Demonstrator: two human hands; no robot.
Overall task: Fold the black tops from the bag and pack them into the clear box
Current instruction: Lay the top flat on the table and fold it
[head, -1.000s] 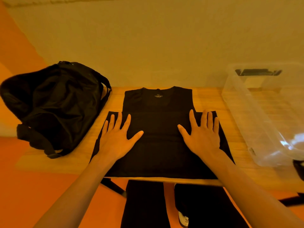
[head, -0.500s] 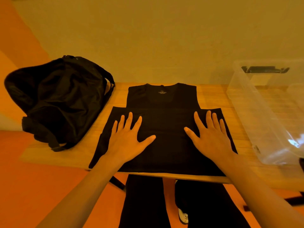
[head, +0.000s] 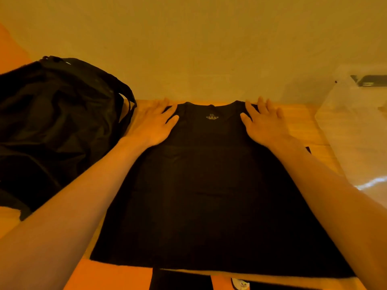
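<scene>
**A:** What is taking up the most room?

**B:** One plain wall (head: 188,49) is filling the top of the view, and one wooden table (head: 303,126) is butting against it.

**A:** And on the table, how many tops are showing?

**B:** Just one black top (head: 209,185). It is lying flat in the middle of the table, with its neckline pointing towards the wall and its hem reaching the near edge.

**A:** Bags?

**B:** One black bag (head: 52,132) is slumping on the left end of the table, just beside the top. Its strap is hanging down on the side nearest the top.

**A:** Boxes?

**B:** One clear box (head: 356,132) is standing at the right end, apart from the top, with bare wood showing between them.

**A:** What are the hands doing?

**B:** There are two, both bare. The left hand (head: 154,124) is lying flat on the top's left shoulder, with its fingers straight and spread and curling round nothing. The right hand (head: 265,124) is pressing the right shoulder in the same way, palm down and released. The fingertips of both are reaching past the cloth onto the wood, though they are looking blurred. Both forearms are crossing over the sides of the top.

**A:** Anything smaller?

**B:** One pale shoe (head: 239,284) is peeking out below the table's near edge. One small pale print (head: 212,117) is sitting inside the neckline, midway between the two hands, and I cannot read it.
</scene>
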